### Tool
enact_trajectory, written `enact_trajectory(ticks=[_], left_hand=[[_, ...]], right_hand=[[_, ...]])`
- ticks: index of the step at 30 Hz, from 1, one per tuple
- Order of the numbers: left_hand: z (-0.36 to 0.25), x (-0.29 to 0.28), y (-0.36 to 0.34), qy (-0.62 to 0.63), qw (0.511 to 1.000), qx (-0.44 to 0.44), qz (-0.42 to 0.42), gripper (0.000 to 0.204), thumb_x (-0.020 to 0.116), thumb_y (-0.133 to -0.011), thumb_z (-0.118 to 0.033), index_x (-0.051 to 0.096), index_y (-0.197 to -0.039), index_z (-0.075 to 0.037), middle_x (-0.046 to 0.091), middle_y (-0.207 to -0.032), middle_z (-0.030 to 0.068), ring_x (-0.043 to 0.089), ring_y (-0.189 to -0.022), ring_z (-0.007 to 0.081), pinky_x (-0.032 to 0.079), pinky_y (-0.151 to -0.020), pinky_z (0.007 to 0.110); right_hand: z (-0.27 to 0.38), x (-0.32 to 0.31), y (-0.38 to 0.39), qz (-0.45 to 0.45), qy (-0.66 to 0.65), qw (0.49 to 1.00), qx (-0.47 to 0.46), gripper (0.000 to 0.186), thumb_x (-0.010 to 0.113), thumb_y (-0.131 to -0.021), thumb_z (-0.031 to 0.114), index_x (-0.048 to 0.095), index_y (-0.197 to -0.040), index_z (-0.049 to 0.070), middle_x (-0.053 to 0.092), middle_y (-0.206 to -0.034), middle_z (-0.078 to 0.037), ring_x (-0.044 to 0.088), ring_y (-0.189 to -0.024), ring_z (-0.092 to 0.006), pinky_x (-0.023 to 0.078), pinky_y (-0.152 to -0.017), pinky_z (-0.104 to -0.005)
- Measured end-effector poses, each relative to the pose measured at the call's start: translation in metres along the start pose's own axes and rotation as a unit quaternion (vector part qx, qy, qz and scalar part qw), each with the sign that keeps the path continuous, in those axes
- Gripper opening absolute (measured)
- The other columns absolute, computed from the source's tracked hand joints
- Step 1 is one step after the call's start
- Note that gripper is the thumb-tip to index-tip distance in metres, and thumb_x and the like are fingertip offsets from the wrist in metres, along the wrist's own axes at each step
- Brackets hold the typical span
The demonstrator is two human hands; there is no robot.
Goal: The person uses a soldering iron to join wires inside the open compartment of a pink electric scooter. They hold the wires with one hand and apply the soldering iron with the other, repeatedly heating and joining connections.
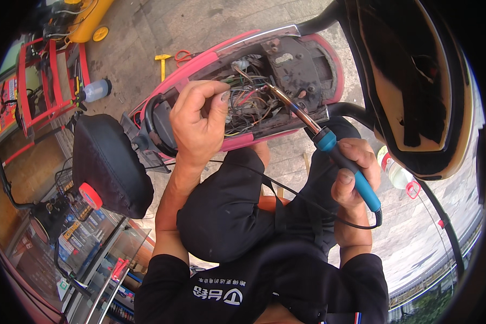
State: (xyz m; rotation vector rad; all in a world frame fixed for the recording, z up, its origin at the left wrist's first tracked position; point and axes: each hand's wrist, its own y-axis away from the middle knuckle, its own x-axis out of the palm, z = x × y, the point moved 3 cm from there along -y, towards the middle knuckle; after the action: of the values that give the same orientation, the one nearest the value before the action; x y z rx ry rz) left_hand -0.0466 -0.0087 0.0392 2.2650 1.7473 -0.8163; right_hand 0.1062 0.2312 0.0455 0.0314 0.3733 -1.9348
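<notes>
My right hand (356, 173) grips the blue handle of a soldering iron (329, 143); its metal tip reaches up-left into a bundle of coloured wires (248, 102). My left hand (200, 121) pinches wires in that bundle between thumb and fingers, just left of the iron's tip. The wires sit inside the opened compartment of a pink scooter body (210, 56), beside a dark rusty plate (299, 67). The iron's black cord (286, 189) loops down across my black-clad knees.
A raised scooter seat (416, 81) with a tan rim fills the upper right. A black saddle (108, 156) stands at left, a red rack (43, 81) and a yellow machine (86, 19) farther left. A yellow hammer (162, 60) and red-handled tool (183, 55) lie on the paving. A plastic bottle (394, 170) lies at right.
</notes>
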Motion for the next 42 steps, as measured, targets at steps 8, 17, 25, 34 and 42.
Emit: enact_trajectory(ticks=[8,17,25,34,42], left_hand=[[-0.001,0.008,0.007,0.044,0.997,-0.064,0.009,0.009,0.068,-0.091,-0.002,0.066,-0.098,0.002,0.068,-0.085,0.0075,0.064,-0.068,0.0112,0.05,-0.061,0.025],[0.002,0.008,0.009,-0.007,0.999,-0.024,0.04,0.01,0.067,-0.093,-0.004,0.064,-0.1,0.002,0.068,-0.083,0.0068,0.063,-0.07,0.0101,0.05,-0.062,0.025],[-0.002,0.011,0.009,0.059,0.998,-0.029,-0.009,0.013,0.057,-0.098,-0.002,0.055,-0.11,0.004,0.071,-0.088,0.0108,0.066,-0.079,0.0122,0.052,-0.07,0.025],[-0.011,0.007,0.002,-0.086,0.995,0.044,-0.006,0.011,0.067,-0.085,0.005,0.066,-0.095,0.0,0.067,-0.091,0.0093,0.062,-0.068,0.0149,0.05,-0.062,0.026],[-0.015,0.012,0.003,-0.122,0.991,0.041,0.021,0.015,0.073,-0.075,0.005,0.068,-0.087,-0.002,0.063,-0.081,0.0064,0.061,-0.065,0.0145,0.051,-0.059,0.028]], right_hand=[[-0.002,-0.002,0.005,0.007,-0.01,1.0,0.007,0.035,0.07,-0.091,0.031,0.064,-0.101,-0.001,0.067,-0.089,-0.018,0.067,-0.075,-0.0271,0.053,-0.066,-0.0324],[-0.007,-0.003,0.007,0.024,-0.026,0.999,-0.009,0.032,0.07,-0.09,0.028,0.065,-0.104,-0.001,0.067,-0.09,-0.016,0.066,-0.075,-0.026,0.053,-0.067,-0.032],[-0.007,0.0,0.01,0.024,-0.027,0.999,-0.007,0.036,0.062,-0.095,0.032,0.062,-0.102,-0.004,0.065,-0.089,-0.019,0.065,-0.074,-0.0276,0.052,-0.067,-0.0342],[-0.012,0.003,0.018,0.007,-0.042,0.999,0.0,0.036,0.062,-0.096,0.031,0.061,-0.104,-0.004,0.064,-0.089,-0.018,0.064,-0.075,-0.0256,0.051,-0.067,-0.0338],[-0.017,0.008,0.023,0.006,-0.043,0.999,0.001,0.035,0.061,-0.097,0.031,0.061,-0.105,-0.003,0.064,-0.092,-0.018,0.063,-0.076,-0.023,0.051,-0.067,-0.0322]])
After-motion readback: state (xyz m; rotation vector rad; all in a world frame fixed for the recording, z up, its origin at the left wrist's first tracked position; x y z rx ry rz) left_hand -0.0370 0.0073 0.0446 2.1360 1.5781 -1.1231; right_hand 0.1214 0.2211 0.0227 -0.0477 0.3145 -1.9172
